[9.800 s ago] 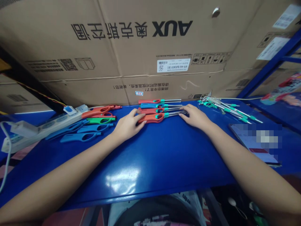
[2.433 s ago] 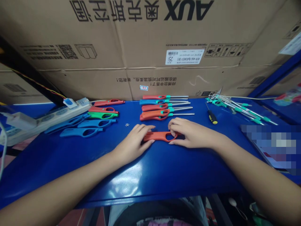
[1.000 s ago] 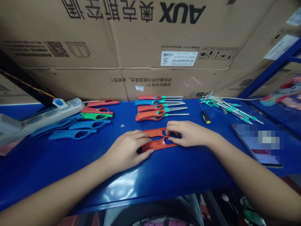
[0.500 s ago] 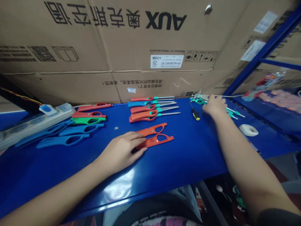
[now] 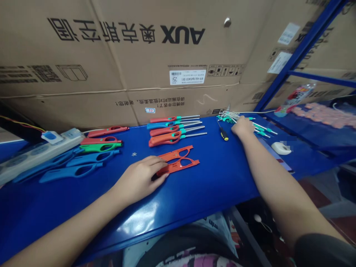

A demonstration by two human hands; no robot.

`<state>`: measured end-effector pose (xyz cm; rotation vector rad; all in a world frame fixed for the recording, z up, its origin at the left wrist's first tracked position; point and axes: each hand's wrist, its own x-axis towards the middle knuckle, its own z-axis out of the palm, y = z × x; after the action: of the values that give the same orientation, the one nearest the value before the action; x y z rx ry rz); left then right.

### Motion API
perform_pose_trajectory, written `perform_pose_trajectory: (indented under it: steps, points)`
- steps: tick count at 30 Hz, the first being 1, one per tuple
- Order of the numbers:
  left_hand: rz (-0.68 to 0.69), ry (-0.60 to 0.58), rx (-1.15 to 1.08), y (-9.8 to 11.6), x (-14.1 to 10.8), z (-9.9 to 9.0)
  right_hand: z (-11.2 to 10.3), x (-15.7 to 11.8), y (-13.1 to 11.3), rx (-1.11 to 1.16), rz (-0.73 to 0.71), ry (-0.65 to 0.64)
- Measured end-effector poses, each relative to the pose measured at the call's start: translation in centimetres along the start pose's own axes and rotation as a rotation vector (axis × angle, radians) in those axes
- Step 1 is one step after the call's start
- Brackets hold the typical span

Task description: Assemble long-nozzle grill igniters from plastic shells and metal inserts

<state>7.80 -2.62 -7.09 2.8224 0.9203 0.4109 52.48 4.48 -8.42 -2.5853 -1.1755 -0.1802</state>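
Observation:
Two orange lighter shell halves (image 5: 182, 164) lie side by side on the blue table. My left hand (image 5: 144, 176) is closed on their left ends, thumb on the nearer half and fingers over the farther one. At the back right, my right hand (image 5: 243, 127) reaches into a pile of metal lighter rods with green parts (image 5: 228, 118); its fingers are bent down among them, and their tips are hidden. A black and yellow screwdriver (image 5: 224, 134) lies just left of my right hand. Assembled lighters (image 5: 165, 138) in red, blue and orange lie in a row behind the shell halves.
Blue, green and red shells (image 5: 73, 171) lie at the left beside a white power strip (image 5: 41, 152). Tiny metal pieces (image 5: 134, 154) sit near my left hand. To the right are a white roll (image 5: 280, 148), a bottle (image 5: 296, 98) and a blue frame (image 5: 300, 48). Cardboard (image 5: 125, 74) stands behind.
The view has shifted slightly. My right hand has moved a little towards the left and nearer, among the rods. My left hand remains on the orange shell halves.

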Motion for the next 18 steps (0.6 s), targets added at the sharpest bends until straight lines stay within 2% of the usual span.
perform_pose_trajectory:
  steps: [5,9,18]
  points:
    - [-0.013,-0.035,0.005,0.0,0.0,-0.3,-0.8,-0.8,-1.4,0.007,0.065,-0.086]
    - [-0.019,-0.052,0.006,-0.2,0.0,-0.5,-1.8,-1.5,-2.4,0.031,0.001,-0.125]
    - [-0.031,-0.072,-0.002,-0.3,0.0,-1.1,-3.9,-2.8,-3.5,0.135,-0.185,0.014]
